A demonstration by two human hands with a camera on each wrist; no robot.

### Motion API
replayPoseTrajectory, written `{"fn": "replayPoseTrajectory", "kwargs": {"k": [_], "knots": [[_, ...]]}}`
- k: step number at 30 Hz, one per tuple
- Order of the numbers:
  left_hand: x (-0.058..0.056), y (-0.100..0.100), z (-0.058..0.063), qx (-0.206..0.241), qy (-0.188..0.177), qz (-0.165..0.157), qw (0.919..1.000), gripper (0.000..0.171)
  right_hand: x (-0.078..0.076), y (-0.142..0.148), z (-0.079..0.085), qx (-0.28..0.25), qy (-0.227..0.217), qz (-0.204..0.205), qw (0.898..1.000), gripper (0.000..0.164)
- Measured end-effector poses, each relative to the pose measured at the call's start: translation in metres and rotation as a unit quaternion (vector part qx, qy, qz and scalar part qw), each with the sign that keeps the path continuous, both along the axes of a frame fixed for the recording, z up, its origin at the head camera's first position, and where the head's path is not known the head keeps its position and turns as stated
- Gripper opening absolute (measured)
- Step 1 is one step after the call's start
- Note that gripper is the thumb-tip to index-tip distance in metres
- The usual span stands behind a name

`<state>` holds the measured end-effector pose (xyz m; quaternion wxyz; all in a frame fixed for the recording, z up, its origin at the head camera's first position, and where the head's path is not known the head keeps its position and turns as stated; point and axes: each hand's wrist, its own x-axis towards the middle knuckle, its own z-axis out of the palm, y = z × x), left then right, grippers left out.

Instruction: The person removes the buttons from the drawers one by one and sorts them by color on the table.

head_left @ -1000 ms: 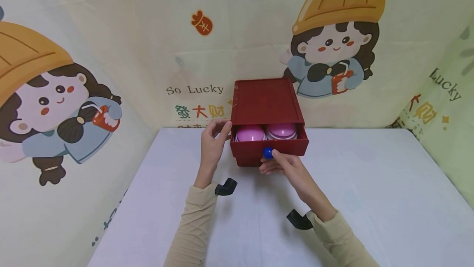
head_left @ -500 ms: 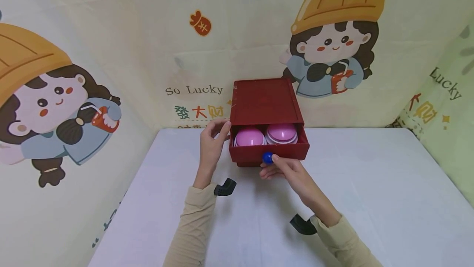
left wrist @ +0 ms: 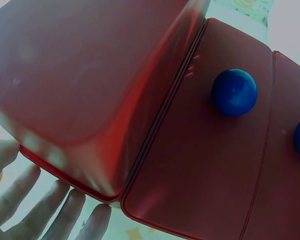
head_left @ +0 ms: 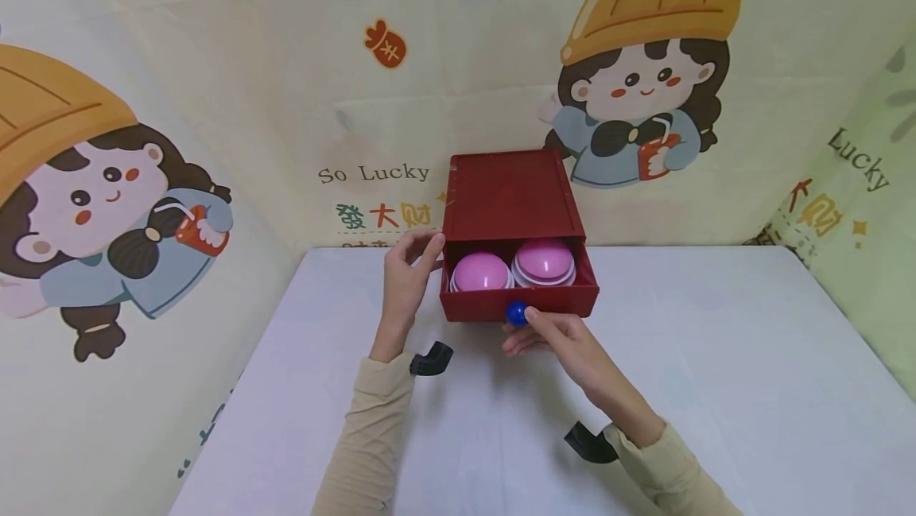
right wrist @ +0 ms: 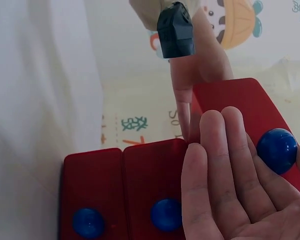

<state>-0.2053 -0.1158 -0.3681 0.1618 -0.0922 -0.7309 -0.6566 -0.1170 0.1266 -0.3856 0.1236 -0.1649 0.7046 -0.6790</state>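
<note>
A red chest of drawers (head_left: 511,194) stands at the back of the table, its top drawer (head_left: 475,308) pulled out toward me. Two round pink-topped things with white rims, a left one (head_left: 482,272) and a right one (head_left: 545,260), sit side by side in that drawer. With thumb and index finger my right hand (head_left: 572,345) pinches the drawer's blue knob (head_left: 516,312); its other fingers extend below. My left hand (head_left: 406,285) rests its fingertips along the chest's left side, and the left wrist view shows those fingers (left wrist: 52,200) spread and fairly straight.
Two lower drawers with blue knobs, one knob (right wrist: 166,215) nearer the open drawer and another knob (right wrist: 88,223) farther down, appear closed in the right wrist view. A white cloth (head_left: 716,373) covers the table. Cartoon-printed fabric (head_left: 487,39) hangs right behind the chest.
My right hand has drawn the top drawer farther out toward me by its knob, and more of the two pink-topped things shows. The left hand has stayed at the chest's side.
</note>
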Motion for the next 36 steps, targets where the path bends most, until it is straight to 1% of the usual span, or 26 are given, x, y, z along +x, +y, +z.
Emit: {"fn": "replayPoseTrajectory", "kwargs": {"k": [7,13,17,26,36], "knots": [[-0.002,-0.002,0.001,-0.002,0.0,-0.009,1.0,0.037,0.003,0.001,-0.001,0.003,0.013,0.004,1.0,0.044],[-0.003,-0.002,0.002,0.004,0.001,-0.013,0.9999,0.034,0.005,0.002,-0.001,0.013,0.01,0.004,1.0,0.047],[-0.004,-0.002,0.002,0.002,0.002,-0.015,0.9999,0.035,0.006,0.003,0.0,0.017,0.013,0.008,1.0,0.045],[-0.004,-0.003,0.003,0.001,0.0,-0.013,0.9999,0.035,0.01,0.005,0.0,0.038,0.016,0.018,0.999,0.043],[-0.003,-0.002,-0.001,0.003,-0.003,-0.01,0.9999,0.033,0.013,0.007,0.0,0.048,0.014,0.032,0.998,0.043]]}}
